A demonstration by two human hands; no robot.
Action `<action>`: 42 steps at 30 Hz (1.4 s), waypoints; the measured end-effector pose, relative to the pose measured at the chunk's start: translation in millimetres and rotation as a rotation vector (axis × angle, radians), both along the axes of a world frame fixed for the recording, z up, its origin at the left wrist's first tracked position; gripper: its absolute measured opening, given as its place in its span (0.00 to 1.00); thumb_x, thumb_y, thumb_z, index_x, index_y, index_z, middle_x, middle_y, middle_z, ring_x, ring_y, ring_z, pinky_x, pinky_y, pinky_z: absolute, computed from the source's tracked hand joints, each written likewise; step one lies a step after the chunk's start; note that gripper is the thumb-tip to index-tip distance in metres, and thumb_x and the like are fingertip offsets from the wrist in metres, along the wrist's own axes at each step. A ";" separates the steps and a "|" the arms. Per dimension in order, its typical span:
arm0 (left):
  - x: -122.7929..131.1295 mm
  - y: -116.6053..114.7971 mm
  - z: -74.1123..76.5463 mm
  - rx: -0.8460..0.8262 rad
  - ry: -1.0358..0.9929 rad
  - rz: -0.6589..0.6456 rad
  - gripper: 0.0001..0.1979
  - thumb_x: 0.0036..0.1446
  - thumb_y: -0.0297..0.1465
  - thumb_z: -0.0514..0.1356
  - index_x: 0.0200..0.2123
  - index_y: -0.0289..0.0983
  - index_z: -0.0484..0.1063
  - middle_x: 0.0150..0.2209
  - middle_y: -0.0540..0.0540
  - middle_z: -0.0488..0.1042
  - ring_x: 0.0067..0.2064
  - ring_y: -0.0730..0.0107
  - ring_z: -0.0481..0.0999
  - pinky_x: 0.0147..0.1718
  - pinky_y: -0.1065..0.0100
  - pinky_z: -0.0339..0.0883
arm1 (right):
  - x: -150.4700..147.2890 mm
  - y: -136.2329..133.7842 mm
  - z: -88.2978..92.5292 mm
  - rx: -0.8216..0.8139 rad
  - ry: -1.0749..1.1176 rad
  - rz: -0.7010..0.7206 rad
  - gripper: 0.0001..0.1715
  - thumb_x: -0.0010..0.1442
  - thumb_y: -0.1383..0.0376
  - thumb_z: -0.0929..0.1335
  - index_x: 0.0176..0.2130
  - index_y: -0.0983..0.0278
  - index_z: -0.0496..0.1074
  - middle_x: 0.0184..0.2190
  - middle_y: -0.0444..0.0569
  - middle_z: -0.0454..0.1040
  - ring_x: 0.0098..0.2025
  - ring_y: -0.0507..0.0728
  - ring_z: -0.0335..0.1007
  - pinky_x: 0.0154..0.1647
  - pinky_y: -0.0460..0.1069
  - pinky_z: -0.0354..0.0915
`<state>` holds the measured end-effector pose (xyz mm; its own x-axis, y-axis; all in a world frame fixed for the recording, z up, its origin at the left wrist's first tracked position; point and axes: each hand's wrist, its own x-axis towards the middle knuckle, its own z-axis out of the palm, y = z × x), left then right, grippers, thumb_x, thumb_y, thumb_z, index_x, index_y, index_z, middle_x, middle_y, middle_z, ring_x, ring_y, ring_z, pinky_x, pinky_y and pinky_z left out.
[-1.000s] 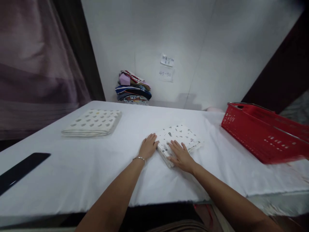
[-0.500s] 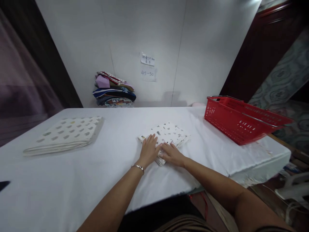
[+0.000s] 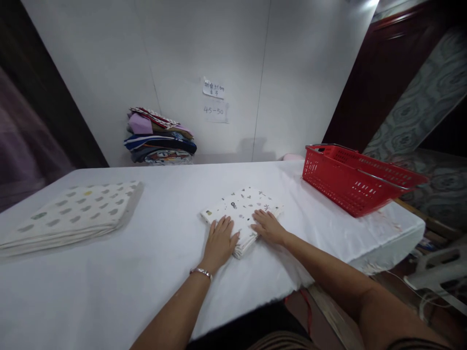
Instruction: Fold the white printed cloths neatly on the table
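A small folded white cloth with tiny dark prints [image 3: 241, 206] lies on the white-covered table [image 3: 164, 253], near the middle. My left hand [image 3: 219, 240] rests flat on the cloth's near left corner, fingers stretched out, a thin bracelet at the wrist. My right hand [image 3: 268, 227] lies flat on the cloth's near right edge, fingers spread. Neither hand grips anything.
A larger folded cloth with grey-green spots [image 3: 69, 216] lies at the table's left. A red plastic basket [image 3: 355, 180] stands at the right end. A pile of colourful folded fabrics [image 3: 158, 138] sits against the white wall, below two paper notes [image 3: 214, 99].
The view has swung right, so everything sits further left. My hands have drawn apart along the small cloth's near edge: the left toward its left corner, the right toward its right side.
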<state>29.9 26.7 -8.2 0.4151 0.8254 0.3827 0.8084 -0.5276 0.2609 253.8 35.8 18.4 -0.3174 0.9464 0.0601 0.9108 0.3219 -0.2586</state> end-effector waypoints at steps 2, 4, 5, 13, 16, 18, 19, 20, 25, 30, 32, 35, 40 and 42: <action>-0.3 0.4 -1.9 0.006 -0.004 -0.004 0.22 0.62 0.39 0.46 0.56 0.38 0.62 0.60 0.43 0.60 0.64 0.61 0.51 0.63 0.53 0.37 | 6.1 12.2 6.2 0.024 -0.005 -0.021 0.35 0.63 0.48 0.54 0.62 0.63 0.53 0.64 0.55 0.50 0.66 0.61 0.38 0.63 0.61 0.39; -0.6 0.8 -3.6 0.002 -0.015 -0.007 0.22 0.62 0.39 0.47 0.56 0.38 0.62 0.60 0.43 0.60 0.64 0.61 0.51 0.63 0.53 0.37 | 16.3 23.1 8.2 0.069 -0.031 -0.095 0.34 0.63 0.50 0.55 0.62 0.65 0.53 0.64 0.56 0.49 0.66 0.61 0.37 0.63 0.61 0.38; -0.7 0.9 -4.3 -0.001 -0.021 -0.007 0.22 0.62 0.39 0.47 0.56 0.38 0.62 0.60 0.43 0.59 0.64 0.61 0.51 0.63 0.53 0.37 | 22.1 26.7 6.7 0.082 -0.049 -0.136 0.33 0.64 0.51 0.55 0.61 0.65 0.54 0.64 0.56 0.50 0.66 0.62 0.38 0.63 0.61 0.38; -1.7 -3.0 -2.1 -0.005 -0.036 -0.011 0.22 0.63 0.39 0.46 0.56 0.38 0.61 0.61 0.44 0.59 0.64 0.62 0.50 0.63 0.53 0.36 | 48.9 33.3 -17.0 0.069 -0.111 -0.211 0.27 0.64 0.53 0.55 0.58 0.63 0.59 0.63 0.55 0.53 0.65 0.61 0.42 0.61 0.61 0.42; -1.5 -5.0 0.9 -0.012 -0.024 -0.005 0.22 0.63 0.39 0.45 0.56 0.37 0.61 0.61 0.43 0.59 0.64 0.62 0.50 0.63 0.53 0.37 | 51.0 45.5 -9.9 0.032 -0.103 -0.220 0.27 0.64 0.52 0.56 0.57 0.60 0.60 0.61 0.54 0.56 0.64 0.62 0.44 0.60 0.61 0.45; -1.4 -5.7 2.0 -0.019 -0.012 0.001 0.22 0.63 0.39 0.45 0.56 0.37 0.61 0.61 0.43 0.59 0.64 0.62 0.51 0.63 0.53 0.37 | 54.2 52.5 -6.7 0.035 -0.114 -0.270 0.27 0.64 0.53 0.56 0.57 0.62 0.59 0.60 0.55 0.57 0.64 0.62 0.45 0.60 0.61 0.45; -1.3 -5.8 1.9 -0.021 -0.008 0.005 0.22 0.63 0.39 0.45 0.56 0.37 0.61 0.61 0.44 0.59 0.64 0.62 0.51 0.63 0.53 0.37 | 56.5 54.7 -6.5 0.034 -0.125 -0.290 0.27 0.64 0.54 0.56 0.57 0.62 0.59 0.60 0.56 0.57 0.64 0.62 0.45 0.60 0.61 0.46; -1.3 -5.8 1.5 -0.021 -0.006 0.007 0.22 0.63 0.39 0.45 0.56 0.38 0.61 0.61 0.44 0.59 0.64 0.62 0.51 0.63 0.53 0.38 | 59.1 56.0 -7.1 0.028 -0.140 -0.299 0.26 0.64 0.55 0.56 0.57 0.62 0.60 0.60 0.56 0.58 0.63 0.62 0.46 0.60 0.60 0.47; -1.2 -5.4 -4.0 0.032 -0.030 0.005 0.21 0.63 0.38 0.45 0.56 0.37 0.61 0.60 0.43 0.61 0.63 0.62 0.53 0.62 0.51 0.42 | 61.6 62.7 -5.7 -0.041 -0.274 -0.259 0.24 0.63 0.54 0.56 0.54 0.61 0.62 0.58 0.56 0.60 0.62 0.63 0.49 0.57 0.62 0.50; -0.4 -5.7 -6.0 0.038 -0.028 0.018 0.21 0.62 0.39 0.46 0.55 0.36 0.62 0.59 0.44 0.61 0.63 0.62 0.53 0.62 0.51 0.42 | 6.3 87.6 13.8 -0.012 -0.225 -0.142 0.35 0.63 0.51 0.55 0.62 0.68 0.51 0.65 0.58 0.46 0.66 0.63 0.37 0.62 0.61 0.42; 0.0 -6.1 -5.3 0.018 -0.029 0.020 0.22 0.62 0.39 0.47 0.56 0.36 0.61 0.60 0.44 0.60 0.63 0.62 0.52 0.63 0.51 0.41 | -29.1 98.6 18.9 -0.020 -0.151 -0.031 0.36 0.63 0.50 0.54 0.63 0.68 0.50 0.65 0.57 0.45 0.66 0.62 0.35 0.62 0.59 0.41; 0.3 -6.4 -4.1 -0.007 -0.027 0.019 0.22 0.62 0.39 0.46 0.56 0.37 0.61 0.60 0.44 0.60 0.63 0.62 0.52 0.63 0.51 0.41 | -76.1 110.2 15.9 0.000 -0.074 0.111 0.39 0.63 0.48 0.53 0.63 0.70 0.49 0.66 0.58 0.43 0.67 0.62 0.33 0.63 0.59 0.38; 0.4 -6.1 -3.4 -0.009 -0.032 0.019 0.23 0.62 0.39 0.47 0.57 0.36 0.60 0.59 0.42 0.61 0.63 0.61 0.54 0.63 0.51 0.40 | -107.5 113.9 -6.9 0.019 -0.076 0.227 0.38 0.64 0.48 0.51 0.63 0.69 0.49 0.65 0.56 0.44 0.67 0.61 0.32 0.63 0.60 0.33; 0.5 -5.9 -3.5 -0.012 -0.037 0.016 0.23 0.62 0.40 0.47 0.56 0.36 0.61 0.59 0.42 0.61 0.63 0.61 0.54 0.63 0.50 0.41 | -107.0 114.8 -9.5 -0.003 -0.075 0.235 0.39 0.63 0.47 0.51 0.63 0.69 0.49 0.65 0.56 0.45 0.67 0.61 0.33 0.63 0.60 0.33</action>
<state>30.4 20.9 -11.7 0.3876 0.8364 0.3875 0.8065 -0.5113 0.2969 146.9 150.6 8.9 -0.5320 0.8464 0.0257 0.8278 0.5262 -0.1947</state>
